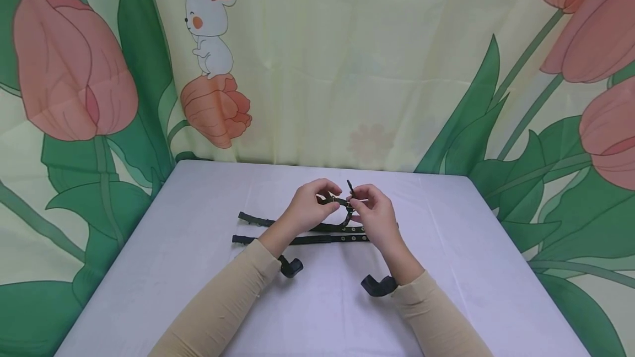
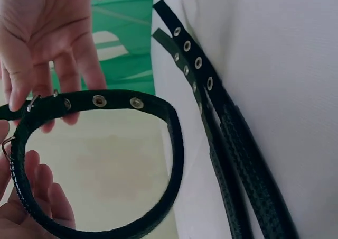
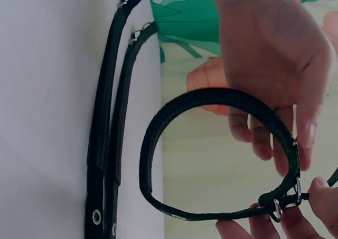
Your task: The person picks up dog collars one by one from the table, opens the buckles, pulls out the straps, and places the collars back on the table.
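Note:
A black collar [image 2: 177, 159] with metal eyelets is bent into a loop, its strap end running through the buckle [image 3: 298, 189]. My left hand [image 1: 308, 205] pinches the loop by the buckle side, thumb in front and fingers behind. On the other side my right hand [image 1: 375, 215] pinches the strap end, which sticks up past the fingertips in the head view. A metal D-ring [image 3: 277, 211] hangs beside the buckle. The loop is held up over two more collars, a farther collar [image 1: 255, 218] and a nearer collar [image 1: 312, 240], lying straight and side by side.
A white cloth covers the table [image 1: 198, 197]. Below the wrists show a black rounded piece [image 1: 292, 267] on the left and a similar black piece [image 1: 378, 286] on the right. Behind the table hangs a curtain [image 1: 337, 70] printed with tulips and a rabbit.

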